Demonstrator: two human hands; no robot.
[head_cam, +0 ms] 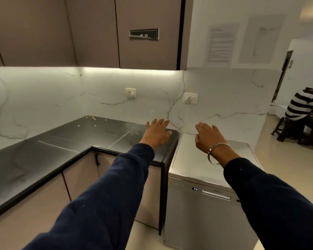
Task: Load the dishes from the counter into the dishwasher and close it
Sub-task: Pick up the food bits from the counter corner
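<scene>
Both hands out flat and empty, dishwasher shut, no dishes in sight

The left hand [156, 133] hovers over the right end of the black counter [61, 152] with fingers spread and straight, holding nothing; the right hand [209, 137], a metal bangle [217, 153] on its wrist, reaches palm down with fingers spread over the silver dishwasher [202, 204], which stands at about 5 o'clock in view, its top bare and its door closed with a lit display [194, 189] beside the handle [216, 194]. The counter shows only small crumbs [90, 117] near 11 o'clock, so the dishes, as far as can be seen, are either already inside or out of frame. I judge this the very start or the very end; if loading remains, the next move calls for a pull on the handle at 4 o'clock to drop the door
</scene>
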